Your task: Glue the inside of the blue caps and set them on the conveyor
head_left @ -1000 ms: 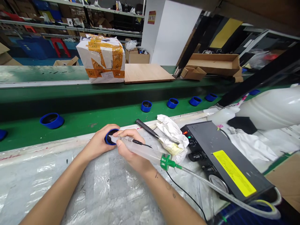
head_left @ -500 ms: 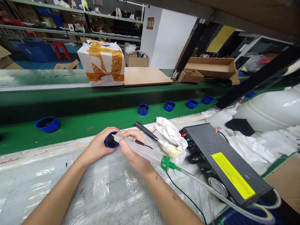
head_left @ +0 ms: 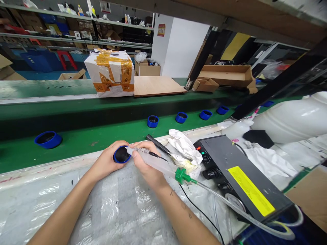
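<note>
The left hand [head_left: 106, 161] is curled closed around a blue round cap [head_left: 121, 154], held just above the plastic-sheeted worktop [head_left: 112, 207]. The right hand [head_left: 146, 165] grips a clear syringe barrel [head_left: 155, 161] with a green fitting [head_left: 181, 175], its tip at the cap's rim. Just beside them lie a black-handled tool [head_left: 156, 143], a crumpled white cloth [head_left: 184, 147] and a black dispenser controller [head_left: 241, 175], while more blue caps [head_left: 152, 121] stand on the green conveyor belt [head_left: 84, 149] beyond.
</note>
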